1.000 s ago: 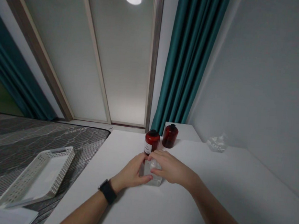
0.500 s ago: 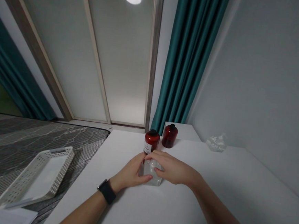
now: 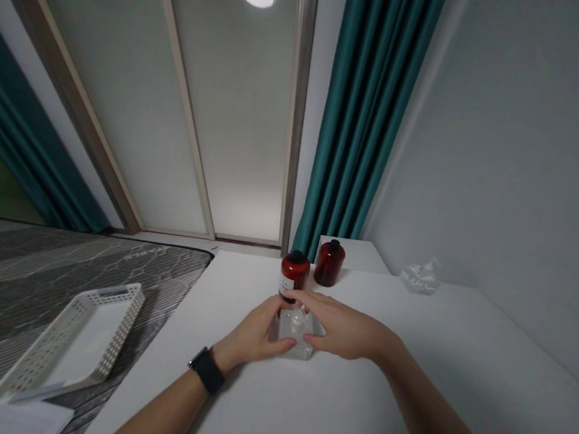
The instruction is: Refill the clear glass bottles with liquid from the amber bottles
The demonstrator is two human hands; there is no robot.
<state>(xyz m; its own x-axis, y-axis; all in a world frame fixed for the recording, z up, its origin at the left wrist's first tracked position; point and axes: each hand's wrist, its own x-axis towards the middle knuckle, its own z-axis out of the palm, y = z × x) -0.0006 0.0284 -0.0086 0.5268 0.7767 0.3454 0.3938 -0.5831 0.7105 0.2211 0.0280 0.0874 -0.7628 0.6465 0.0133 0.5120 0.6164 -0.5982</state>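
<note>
Left hand point(image 3: 255, 331) cupped against the left side of a clear bottle point(image 3: 294, 331), thumb along its base, fingers touching its wall. Right hand point(image 3: 343, 328) laid over the bottle's top and right side, fingers curved across the cap area; grasping the bottle together with the left. Black watch point(image 3: 206, 369) on the left wrist. Both forearms extended from the near edge, converging at the bottle.

Bottle standing upright on a white table point(image 3: 408, 360), near its middle. Just behind the hands: a red bottle point(image 3: 293, 275) with black cap and white label, upright. Beyond it, on a smaller raised white surface: a second red bottle point(image 3: 329, 262), upright, apart from the first. Contents of the red bottles not discernible. Crumpled clear plastic point(image 3: 420, 277) near the right wall.

Left of the table: grey patterned mattress point(image 3: 65, 263) bearing a white perforated basket point(image 3: 82, 338), tilted. Teal curtain point(image 3: 367, 116) behind the table; frosted sliding panels point(image 3: 227, 118) with one round light reflected.
</note>
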